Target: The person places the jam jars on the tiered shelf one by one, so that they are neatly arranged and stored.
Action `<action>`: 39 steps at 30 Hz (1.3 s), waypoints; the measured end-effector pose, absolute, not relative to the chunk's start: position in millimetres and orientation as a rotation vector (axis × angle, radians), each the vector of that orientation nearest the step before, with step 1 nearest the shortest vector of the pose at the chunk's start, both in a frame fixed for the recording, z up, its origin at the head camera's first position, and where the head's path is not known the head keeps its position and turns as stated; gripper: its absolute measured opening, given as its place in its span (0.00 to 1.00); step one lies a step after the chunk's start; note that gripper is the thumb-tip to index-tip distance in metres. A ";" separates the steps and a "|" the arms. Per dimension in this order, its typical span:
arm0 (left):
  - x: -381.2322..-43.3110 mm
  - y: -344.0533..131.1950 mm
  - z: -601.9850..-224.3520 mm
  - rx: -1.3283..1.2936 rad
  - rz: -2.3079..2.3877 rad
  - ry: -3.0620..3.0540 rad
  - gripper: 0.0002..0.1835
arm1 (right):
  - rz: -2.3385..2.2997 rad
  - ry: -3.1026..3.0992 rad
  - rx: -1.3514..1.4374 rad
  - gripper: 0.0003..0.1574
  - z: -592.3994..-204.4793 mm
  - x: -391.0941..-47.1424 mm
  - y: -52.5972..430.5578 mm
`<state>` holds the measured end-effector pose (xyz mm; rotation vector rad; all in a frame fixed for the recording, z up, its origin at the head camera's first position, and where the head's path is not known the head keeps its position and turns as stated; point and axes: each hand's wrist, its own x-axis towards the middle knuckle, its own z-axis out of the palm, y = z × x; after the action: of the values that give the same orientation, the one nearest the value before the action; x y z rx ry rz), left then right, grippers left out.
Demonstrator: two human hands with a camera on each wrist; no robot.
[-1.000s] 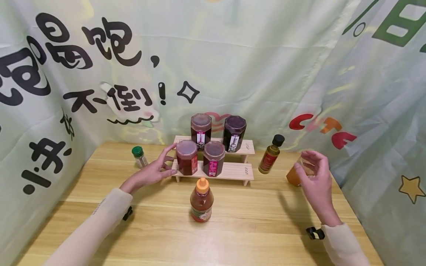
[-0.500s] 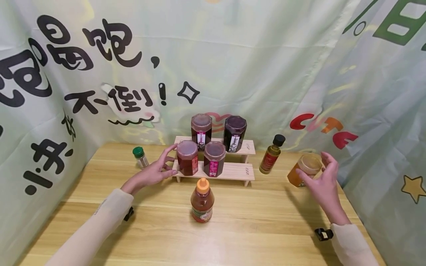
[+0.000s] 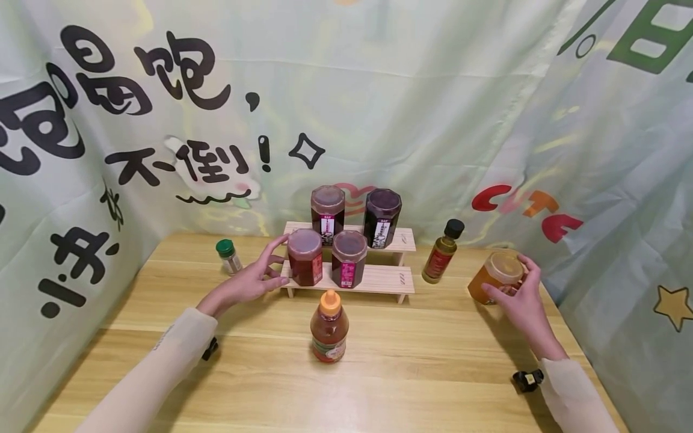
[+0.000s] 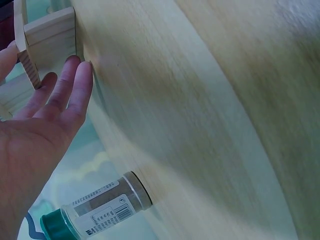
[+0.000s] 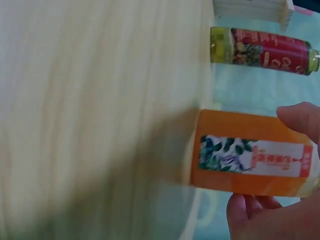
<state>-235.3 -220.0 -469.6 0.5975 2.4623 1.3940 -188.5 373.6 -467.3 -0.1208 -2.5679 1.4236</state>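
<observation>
In the head view my right hand (image 3: 521,297) holds an amber jar (image 3: 483,288) with a pale lid at the table's right side. The thumb lies on one side and the fingers go round the other; its printed label (image 5: 255,156) shows in the right wrist view. My left hand (image 3: 246,281) is at the left end of a two-step wooden stand (image 3: 384,278), fingers spread beside a red jar (image 3: 305,258). Whether the fingertips press the jar or the stand I cannot tell. A dark jar (image 3: 348,260) with a pink label stands beside the red one.
Two dark jars, one left (image 3: 327,210) and one right (image 3: 382,219), stand on the upper step. A squeeze bottle (image 3: 329,334) with an orange cap is in front. A black-capped bottle (image 3: 441,255) stands right of the stand; a green-capped shaker (image 3: 228,257) stands left.
My right hand has come down from above the amber jar and shifted right, closing round its side; the lid now shows. My left hand has stayed by the stand.
</observation>
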 end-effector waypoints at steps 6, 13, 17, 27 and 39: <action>-234.0 -220.6 -468.2 0.591 1.391 2.464 0.55 | 1.393 -2.560 -0.069 0.64 -474.0 -192.6 379.7; -235.2 -221.1 -468.9 0.608 1.388 2.467 0.54 | 1.381 -2.550 -0.044 0.64 -472.8 -193.6 380.0; -235.0 -221.0 -469.2 0.603 1.389 2.470 0.54 | 1.335 -2.578 -0.029 0.64 -470.9 -192.1 380.7; -234.7 -220.8 -467.7 0.600 1.383 2.470 0.54 | 1.159 -2.616 -0.051 0.62 -468.9 -178.6 377.9; -235.3 -220.9 -470.3 0.603 1.390 2.469 0.54 | 1.177 -2.602 -0.026 0.62 -463.9 -158.3 349.3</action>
<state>-235.3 -220.9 -470.3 0.6028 2.4686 1.3896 -158.3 349.3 -463.9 -0.0263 -2.6025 1.1766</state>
